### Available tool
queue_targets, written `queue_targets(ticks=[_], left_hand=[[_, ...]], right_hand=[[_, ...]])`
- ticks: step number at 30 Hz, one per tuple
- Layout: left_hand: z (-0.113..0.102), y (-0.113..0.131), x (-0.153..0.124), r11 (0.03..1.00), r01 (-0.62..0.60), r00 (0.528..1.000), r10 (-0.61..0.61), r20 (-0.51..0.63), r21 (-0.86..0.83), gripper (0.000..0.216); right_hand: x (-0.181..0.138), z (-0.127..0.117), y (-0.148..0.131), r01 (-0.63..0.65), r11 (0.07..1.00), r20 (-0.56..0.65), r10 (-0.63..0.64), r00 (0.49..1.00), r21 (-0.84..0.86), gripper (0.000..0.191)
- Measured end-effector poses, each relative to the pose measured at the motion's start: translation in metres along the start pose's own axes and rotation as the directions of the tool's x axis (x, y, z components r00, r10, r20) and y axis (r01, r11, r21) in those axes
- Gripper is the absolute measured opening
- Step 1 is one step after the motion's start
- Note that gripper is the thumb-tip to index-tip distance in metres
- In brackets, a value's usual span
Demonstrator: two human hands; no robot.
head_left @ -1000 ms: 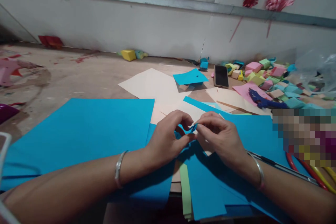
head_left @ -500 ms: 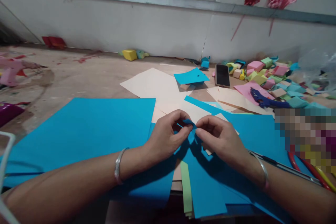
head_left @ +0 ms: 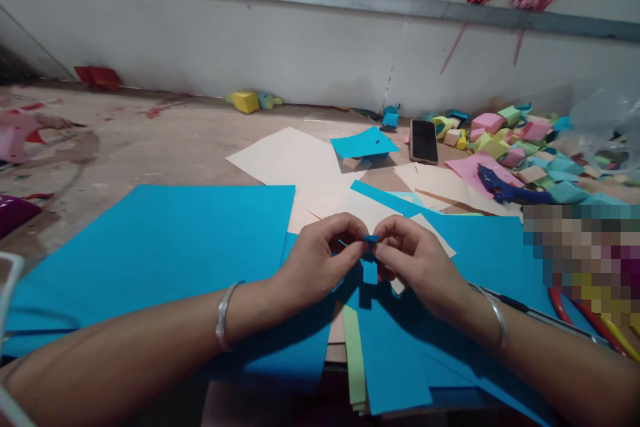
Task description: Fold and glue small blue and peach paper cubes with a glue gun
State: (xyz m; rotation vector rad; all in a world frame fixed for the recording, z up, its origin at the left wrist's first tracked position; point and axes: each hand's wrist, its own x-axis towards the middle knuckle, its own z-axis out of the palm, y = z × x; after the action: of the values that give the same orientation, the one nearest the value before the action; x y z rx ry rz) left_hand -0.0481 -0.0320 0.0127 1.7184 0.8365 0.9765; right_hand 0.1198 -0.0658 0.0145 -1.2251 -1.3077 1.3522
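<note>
Between my fingertips is a small folded piece of blue paper point(head_left: 370, 272), with a square end hanging down and a narrow edge showing on top. My left hand point(head_left: 323, 250) pinches it from the left, thumb against fingers. From the other side my right hand point(head_left: 417, 253) grips it the same way, and the fingers hide much of its middle. Below the hands lie a blue paper strip point(head_left: 395, 360) and a light green paper strip point(head_left: 354, 347). A large blue sheet point(head_left: 200, 233) spreads under my left forearm, and more blue sheets point(head_left: 485, 260) lie under my right.
Folded paper pieces point(head_left: 530, 140) are heaped at the back right, near a phone point(head_left: 423, 141) and a blue glue gun point(head_left: 510, 188). Scissors with red handles point(head_left: 560, 307) and a pen point(head_left: 545, 317) lie beside my right forearm. A pink glue gun point(head_left: 20, 133) is far left.
The blue paper piece has turned between my fingers, so its square end now hangs toward me. Both hands have stayed in nearly the same place.
</note>
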Motion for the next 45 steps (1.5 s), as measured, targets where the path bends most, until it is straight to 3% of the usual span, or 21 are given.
queue_targets(ticks=[3,9,12,15,24,28,35,43,45], left_hand=[[-0.002,-0.001,-0.002,0.981,-0.093,0.995,0.096,-0.008,0.169,0.009],[-0.008,0.002,-0.003,0.864,-0.327,0.943,0.322,0.081,0.383,0.014],[-0.008,0.002,-0.003,0.828,-0.357,0.933,0.342,0.115,0.433,0.014],[-0.008,0.001,-0.003,0.817,-0.336,0.941,0.317,0.122,0.468,0.012],[-0.007,0.002,-0.004,0.888,-0.226,0.974,0.193,0.12,0.401,0.02],[-0.005,0.003,-0.005,0.932,-0.176,0.984,0.157,0.084,0.316,0.019],[-0.003,0.003,-0.003,0.986,0.008,0.999,-0.014,0.032,0.168,0.017],[-0.004,0.013,-0.002,0.984,0.179,0.981,-0.179,0.073,-0.005,0.006],[-0.004,0.012,-0.002,0.975,0.21,0.975,-0.204,0.09,-0.069,0.011]], right_hand=[[0.0,-0.001,-0.002,-0.013,0.999,0.064,0.01,0.998,0.043,0.002],[0.002,-0.004,-0.004,-0.12,0.988,0.132,0.107,0.985,0.092,0.019],[0.003,-0.006,-0.003,-0.213,0.971,0.211,0.187,0.959,0.107,0.024],[0.004,-0.009,-0.002,-0.231,0.97,0.254,0.206,0.945,0.073,0.027],[0.003,-0.006,-0.006,-0.178,0.982,0.188,0.187,0.964,-0.065,0.01],[0.002,-0.005,-0.007,-0.132,0.989,0.186,0.143,0.972,-0.071,0.007],[-0.001,-0.007,-0.008,-0.061,0.979,0.129,0.087,0.988,-0.197,0.007],[0.0,-0.01,-0.005,-0.068,0.977,0.113,0.092,0.989,-0.2,0.006],[0.0,-0.01,-0.004,-0.056,0.978,0.11,0.079,0.991,-0.202,0.008]])
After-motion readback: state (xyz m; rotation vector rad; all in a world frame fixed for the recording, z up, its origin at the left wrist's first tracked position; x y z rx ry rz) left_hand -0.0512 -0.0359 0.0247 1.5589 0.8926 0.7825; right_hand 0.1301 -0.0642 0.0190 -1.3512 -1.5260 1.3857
